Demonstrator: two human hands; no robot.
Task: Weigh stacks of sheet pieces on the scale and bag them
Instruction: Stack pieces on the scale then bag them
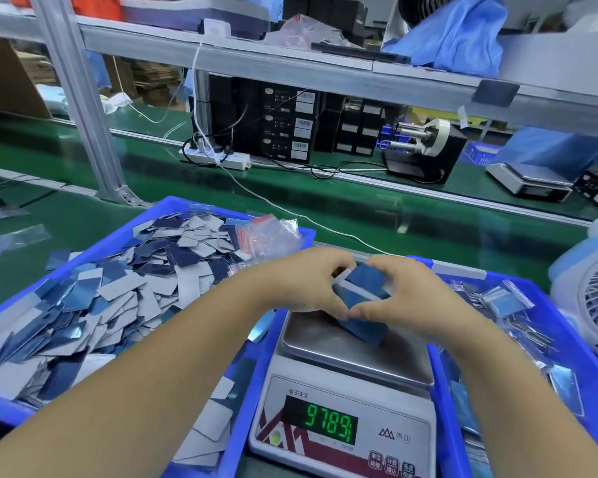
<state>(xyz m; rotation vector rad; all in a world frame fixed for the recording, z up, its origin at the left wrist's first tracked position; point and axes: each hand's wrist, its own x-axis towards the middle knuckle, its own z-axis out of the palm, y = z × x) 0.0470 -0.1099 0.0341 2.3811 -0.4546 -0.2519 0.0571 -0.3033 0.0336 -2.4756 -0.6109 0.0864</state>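
Green tabletop (pixel 83 215) under a metal shelf (pixel 290 63), factory line. Two blue bins: left bin (pixel 221 460) heaped with loose sheets, right bin (pixel 580 339) with bagged ones. Left hand (pixel 308 284) and right hand (pixel 408 291) both grip one stack (pixel 363 298) over the scale (pixel 342 391), reading 9789.

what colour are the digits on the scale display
Green digits on a black panel, seen in the head view.

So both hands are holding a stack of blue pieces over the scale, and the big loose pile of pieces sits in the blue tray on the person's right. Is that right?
Not quite. The loose pile lies in the blue tray on the person's left, as the head view shows. The rest holds: the left hand and right hand both hold a stack of blue pieces over the scale.
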